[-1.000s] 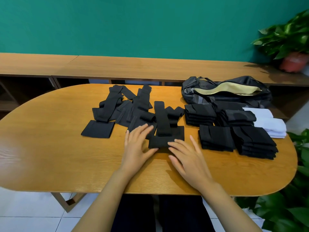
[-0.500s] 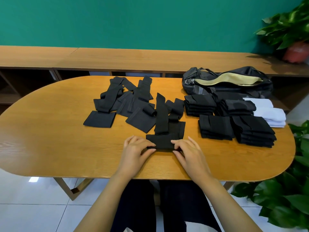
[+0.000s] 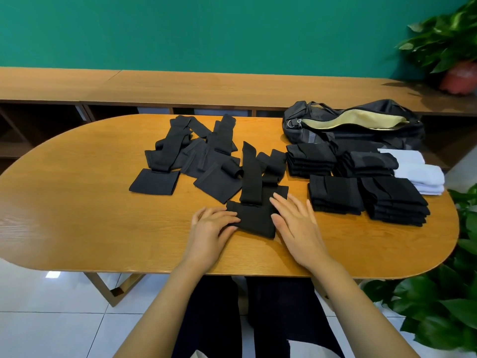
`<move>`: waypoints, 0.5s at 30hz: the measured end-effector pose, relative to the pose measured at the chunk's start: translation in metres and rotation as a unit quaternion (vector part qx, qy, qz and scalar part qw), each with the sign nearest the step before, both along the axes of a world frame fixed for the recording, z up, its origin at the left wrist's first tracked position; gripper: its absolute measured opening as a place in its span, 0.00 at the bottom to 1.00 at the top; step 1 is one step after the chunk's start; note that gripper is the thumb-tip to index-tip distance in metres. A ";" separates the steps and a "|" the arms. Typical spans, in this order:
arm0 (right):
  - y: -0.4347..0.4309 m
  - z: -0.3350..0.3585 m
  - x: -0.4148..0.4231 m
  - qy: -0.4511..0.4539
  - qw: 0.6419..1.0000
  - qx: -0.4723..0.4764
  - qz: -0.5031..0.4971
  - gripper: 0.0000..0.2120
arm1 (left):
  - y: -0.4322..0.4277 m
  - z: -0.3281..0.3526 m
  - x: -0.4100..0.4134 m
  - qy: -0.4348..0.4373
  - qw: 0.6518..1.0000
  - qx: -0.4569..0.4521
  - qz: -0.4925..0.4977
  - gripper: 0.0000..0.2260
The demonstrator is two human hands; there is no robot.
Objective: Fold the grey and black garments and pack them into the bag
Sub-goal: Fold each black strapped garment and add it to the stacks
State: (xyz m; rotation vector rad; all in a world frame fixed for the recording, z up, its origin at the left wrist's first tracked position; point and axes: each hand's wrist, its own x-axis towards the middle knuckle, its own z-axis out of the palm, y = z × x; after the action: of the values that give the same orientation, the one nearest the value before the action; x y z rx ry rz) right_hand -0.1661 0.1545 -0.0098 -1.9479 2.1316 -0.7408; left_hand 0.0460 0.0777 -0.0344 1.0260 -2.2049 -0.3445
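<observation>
A black garment (image 3: pixel 254 220) lies in front of me near the table's front edge, its near end folded into a thick pad and a long strip (image 3: pixel 251 174) running away from it. My left hand (image 3: pixel 210 229) pinches the pad's left edge between curled fingers and thumb. My right hand (image 3: pixel 294 223) lies flat with straight fingers along the pad's right edge. A loose pile of unfolded black garments (image 3: pixel 204 151) sits behind. Several stacks of folded black garments (image 3: pixel 334 195) stand to the right. The dark bag (image 3: pixel 361 130) lies open at the back right, showing a yellow lining.
The wooden oval table (image 3: pixel 77 215) carries everything. Folded white cloths (image 3: pixel 419 175) lie at the far right beside the stacks. A long wooden shelf (image 3: pixel 180 86) runs behind, with a potted plant (image 3: pixel 456 73) on it. More leaves (image 3: pixel 438 306) crowd the table's right end.
My right hand has let go of the garment's near end and now lies flat against its right side. The left hand stays at the left edge. The folded pad looks thicker.
</observation>
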 end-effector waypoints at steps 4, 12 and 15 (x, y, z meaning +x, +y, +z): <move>-0.017 0.003 -0.009 0.090 0.992 0.090 -0.020 0.47 | 0.000 -0.001 0.005 0.015 1.000 0.002 -0.011 0.07; -0.027 0.013 -0.011 0.083 0.992 0.095 -0.031 0.36 | 0.003 0.002 0.024 0.019 0.997 0.033 -0.067 0.21; -0.031 0.012 0.000 0.116 0.990 0.083 -0.010 0.31 | -0.006 0.014 0.021 0.027 0.996 0.058 -0.066 0.26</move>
State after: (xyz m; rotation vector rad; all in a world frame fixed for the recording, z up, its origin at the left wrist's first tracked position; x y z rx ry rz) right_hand -0.1658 0.1239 0.0023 -2.0104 2.2617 -0.3401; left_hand 0.0670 0.0719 -0.0208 0.9233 -2.2297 -0.5596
